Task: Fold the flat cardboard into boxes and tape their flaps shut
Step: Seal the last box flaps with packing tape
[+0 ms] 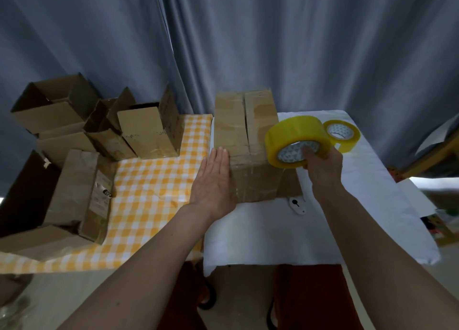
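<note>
Head view: a cardboard box [246, 140] stands on the white-covered table [260, 227], its top flaps folded shut. The left hand [213, 180] presses flat, fingers straight, against its left side. The right hand [323, 165] has its grip closed around a yellow tape roll [293, 138]. A second roll [341, 135] lies behind; open boxes [104, 128] crowd the checkered cloth [154, 180].

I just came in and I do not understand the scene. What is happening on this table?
A person is closing a cardboard box with tape. The left hand lies flat against the box's left side and steadies it. The right hand holds a yellow tape roll beside the box's right top edge. The top flaps are folded shut, with a gap still visible between them. A second tape roll lies behind on the white cloth. More boxes, several open, stand at the left.
</note>
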`<state>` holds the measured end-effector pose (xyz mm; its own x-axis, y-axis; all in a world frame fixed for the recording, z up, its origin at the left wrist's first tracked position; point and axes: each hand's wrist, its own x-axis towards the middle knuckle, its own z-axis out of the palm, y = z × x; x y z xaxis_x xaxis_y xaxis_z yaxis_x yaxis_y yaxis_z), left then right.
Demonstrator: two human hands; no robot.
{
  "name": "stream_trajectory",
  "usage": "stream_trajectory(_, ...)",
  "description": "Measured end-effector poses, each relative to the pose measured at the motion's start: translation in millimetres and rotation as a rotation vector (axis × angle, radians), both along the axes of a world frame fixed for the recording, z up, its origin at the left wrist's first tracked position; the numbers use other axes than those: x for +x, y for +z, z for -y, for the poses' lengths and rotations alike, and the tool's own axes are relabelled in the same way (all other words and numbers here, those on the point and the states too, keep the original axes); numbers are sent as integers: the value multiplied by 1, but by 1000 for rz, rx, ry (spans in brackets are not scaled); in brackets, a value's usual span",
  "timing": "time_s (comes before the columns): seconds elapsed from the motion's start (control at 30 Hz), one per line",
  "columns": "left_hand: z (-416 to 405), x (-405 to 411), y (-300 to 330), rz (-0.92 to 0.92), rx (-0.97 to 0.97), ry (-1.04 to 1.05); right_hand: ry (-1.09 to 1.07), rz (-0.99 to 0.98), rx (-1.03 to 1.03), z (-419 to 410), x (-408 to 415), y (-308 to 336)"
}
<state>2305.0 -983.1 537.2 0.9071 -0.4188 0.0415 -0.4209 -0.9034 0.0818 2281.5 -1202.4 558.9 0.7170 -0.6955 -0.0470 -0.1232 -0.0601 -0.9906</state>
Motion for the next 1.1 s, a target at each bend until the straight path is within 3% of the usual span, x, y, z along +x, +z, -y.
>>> stream_trajectory(0.2, -5, 0, -3, 34, 61, -32, 10, -38, -218, 4, 5, 3)
stream_trajectory(0.53, 32, -5, 6, 34, 30, -55, 18, -43, -266, 3, 4, -1)
stream_trajectory(0.63, 51, -10, 0, 1, 9, -40, -79, 23, -159, -6, 2, -4)
stream_trajectory(0.77, 52, -9, -5, -8, 52, -32, -208, 149, 169, -24, 0, -13)
stream_trajectory(0.93, 46, -5, -8, -20, 46, -79, -115, 114, 2, -26, 4, -15)
stream_trajectory(1.1, 38, -6, -15, 1, 42, -91, -150, 30, -189, 32, 3, -3)
